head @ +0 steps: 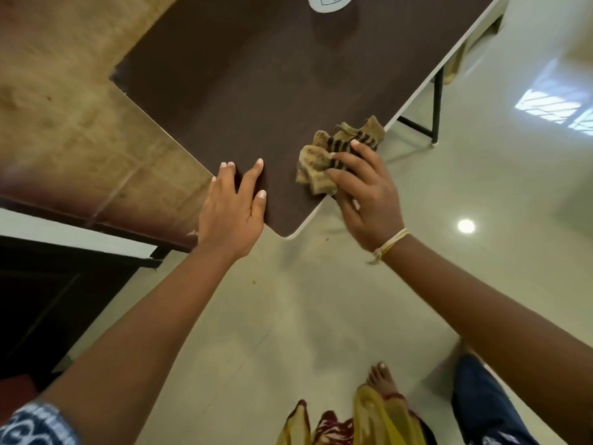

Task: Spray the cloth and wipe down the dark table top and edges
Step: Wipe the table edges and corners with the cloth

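Wiping near the close corner of the worktop, with the right hand gripping the cloth bunched against the dark surface just beside the right edge. Closing the right grip on the cloth, fingers curled over the striped part and thumb tucked below, so pinching the fabric rather than lying flat. Resting the left hand on the left edge by the same corner, grip spread and holding nothing, apparently steadying. Standing a white container at the far end of the top, cut off by the frame; probably the spray bottle, though not telling for sure. Judging the spraying as likely done, given the cloth already down on the surface and both hands away from the container, but not seeing any wetness on the cloth to confirm. Judging the wiping as under way and unfinished: showing no clear streaks or damp sheen across the middle and far stretch, so not telling how much of the top is covered. Leaving, by the look of it, the pale edge band along the right side and the rounded near corner, with the cloth sitting on top and not wrapped over the rim.
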`<state>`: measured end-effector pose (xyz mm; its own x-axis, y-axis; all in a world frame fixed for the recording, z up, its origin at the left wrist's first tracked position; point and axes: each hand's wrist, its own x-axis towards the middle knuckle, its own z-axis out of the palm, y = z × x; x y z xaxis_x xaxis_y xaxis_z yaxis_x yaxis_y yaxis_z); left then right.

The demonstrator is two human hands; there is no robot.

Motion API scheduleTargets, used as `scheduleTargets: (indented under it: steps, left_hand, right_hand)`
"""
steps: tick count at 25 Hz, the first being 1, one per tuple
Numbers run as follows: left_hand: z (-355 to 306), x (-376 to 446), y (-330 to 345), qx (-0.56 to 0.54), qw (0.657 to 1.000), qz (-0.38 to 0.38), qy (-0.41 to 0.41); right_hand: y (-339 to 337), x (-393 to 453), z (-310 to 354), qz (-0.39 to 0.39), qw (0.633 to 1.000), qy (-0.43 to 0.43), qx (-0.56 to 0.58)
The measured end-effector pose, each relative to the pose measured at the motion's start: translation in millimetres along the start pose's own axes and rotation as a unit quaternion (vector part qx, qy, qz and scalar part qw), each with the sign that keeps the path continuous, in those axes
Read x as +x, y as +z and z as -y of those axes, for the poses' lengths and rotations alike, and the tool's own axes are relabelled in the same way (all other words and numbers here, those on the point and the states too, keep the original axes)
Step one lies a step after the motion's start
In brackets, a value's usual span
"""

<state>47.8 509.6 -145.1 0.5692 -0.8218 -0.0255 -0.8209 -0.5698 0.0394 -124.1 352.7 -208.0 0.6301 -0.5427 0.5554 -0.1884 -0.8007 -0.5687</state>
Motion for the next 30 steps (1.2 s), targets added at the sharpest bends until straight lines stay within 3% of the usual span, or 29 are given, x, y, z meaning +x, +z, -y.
scheduleTargets:
  steps: [3,6,10,15,20,25,30]
  left_hand:
    - [4,20,-10,0.008,0.999,0.047,0.015]
    - [-10,42,-14,-0.026,0.997,0.076,0.021]
    - [-54,80,-12,-0.058,0.994,0.077,0.045]
    - [-111,126,-5,-0.08,0.994,0.04,0.061]
    - [-128,124,3,-0.072,0.997,0.001,0.027]
    - [-127,122,1,-0.069,0.997,0.015,0.032]
    - [-129,128,-1,-0.047,0.998,0.024,0.022]
  right_hand:
    - [-6,-5,6,0.092,0.99,-0.103,-0.011]
    - [-30,19,-44,0.144,0.971,-0.171,-0.084]
    - [-48,49,-99,0.139,0.97,-0.114,-0.162]
    - [-67,85,-150,0.09,0.984,-0.046,-0.144]
    - [-49,75,-117,0.007,0.997,0.067,-0.04]
    - [-35,45,-92,0.074,0.995,-0.016,-0.065]
    - [-58,109,-174,0.006,0.991,0.018,-0.135]
